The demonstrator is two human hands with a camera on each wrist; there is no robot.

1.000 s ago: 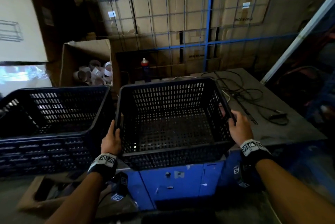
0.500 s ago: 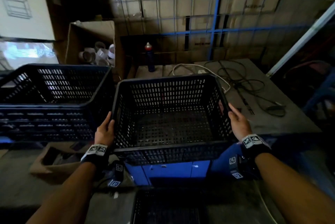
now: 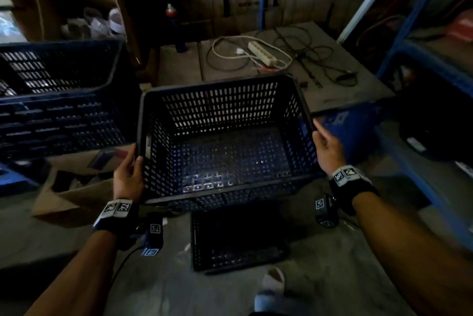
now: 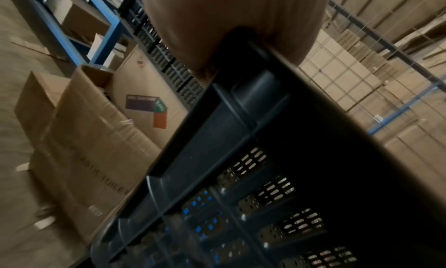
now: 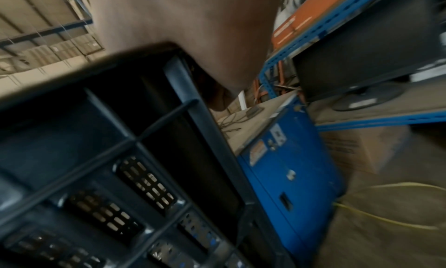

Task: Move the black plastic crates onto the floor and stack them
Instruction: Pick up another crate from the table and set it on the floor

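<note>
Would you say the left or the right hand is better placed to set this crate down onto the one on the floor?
Neither alone: the left hand grips the held crate at its left rim, the right hand at its right rim. The floor crate lies below, nearer the person, so both should probably lower together.

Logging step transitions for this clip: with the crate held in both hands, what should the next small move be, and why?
Probably lower the held crate down and slightly toward the body onto the crate on the floor. The left hand and right hand grip its side rims, and it hangs above the floor crate, offset a little away.
</note>
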